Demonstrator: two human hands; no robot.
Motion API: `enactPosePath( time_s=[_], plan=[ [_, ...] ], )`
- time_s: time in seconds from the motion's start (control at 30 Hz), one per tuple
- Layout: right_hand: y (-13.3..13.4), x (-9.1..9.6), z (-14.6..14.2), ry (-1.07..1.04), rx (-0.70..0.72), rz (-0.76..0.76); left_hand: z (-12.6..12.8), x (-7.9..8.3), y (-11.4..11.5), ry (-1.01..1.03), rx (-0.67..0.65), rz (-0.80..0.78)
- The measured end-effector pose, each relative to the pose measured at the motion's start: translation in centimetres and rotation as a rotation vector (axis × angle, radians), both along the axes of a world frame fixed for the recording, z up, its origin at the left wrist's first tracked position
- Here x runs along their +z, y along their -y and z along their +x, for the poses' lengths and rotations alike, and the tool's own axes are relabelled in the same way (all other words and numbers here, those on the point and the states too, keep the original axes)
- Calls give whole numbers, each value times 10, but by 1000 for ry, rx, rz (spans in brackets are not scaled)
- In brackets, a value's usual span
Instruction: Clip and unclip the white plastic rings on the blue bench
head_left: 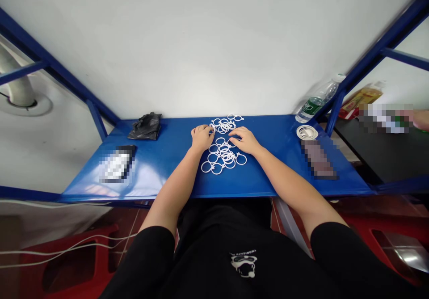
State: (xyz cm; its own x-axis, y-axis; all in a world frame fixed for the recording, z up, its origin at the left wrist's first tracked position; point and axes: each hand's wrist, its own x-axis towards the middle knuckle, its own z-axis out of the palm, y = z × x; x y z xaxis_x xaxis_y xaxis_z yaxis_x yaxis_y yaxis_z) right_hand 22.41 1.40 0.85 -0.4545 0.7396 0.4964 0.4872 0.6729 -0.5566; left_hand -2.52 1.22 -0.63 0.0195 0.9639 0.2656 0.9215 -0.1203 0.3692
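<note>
Two loose piles of white plastic rings with small eyelets lie on the blue table (174, 165), a far pile (223, 126) and a near pile (227, 156). My left hand (202, 138) is at the left side of the far pile, its fingers curled and closed on a white ring (212, 128). Opposite it, my right hand (244, 141) rests at the right, between the two piles. Its thumb and forefinger are apart, with the fingertips beside the near rings and nothing visibly gripped.
At the left lie a crumpled black bag (146, 126) and a blurred dark flat item (119, 164). On the right are a water bottle (313, 107), a coiled white strap (307, 132) and a blurred phone-like slab (318, 159). Blue frame bars flank the table, with a wall behind.
</note>
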Motion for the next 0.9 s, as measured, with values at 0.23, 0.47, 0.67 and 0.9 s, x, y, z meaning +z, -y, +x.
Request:
enactPosePath(
  time_s=[0.23,0.47,0.67,0.9],
  plan=[
    [-5,-4,3,12,-62,-68,2,10,2,35,0,-10],
    [-3,-3,2,1,-66,-74,3,7,1,108,21,156],
    [-1,-2,3,-65,-86,-93,5,6,-1,165,-100,307],
    [2,-1,3,-93,-82,-64,23,21,11,71,-522,298]
  ],
)
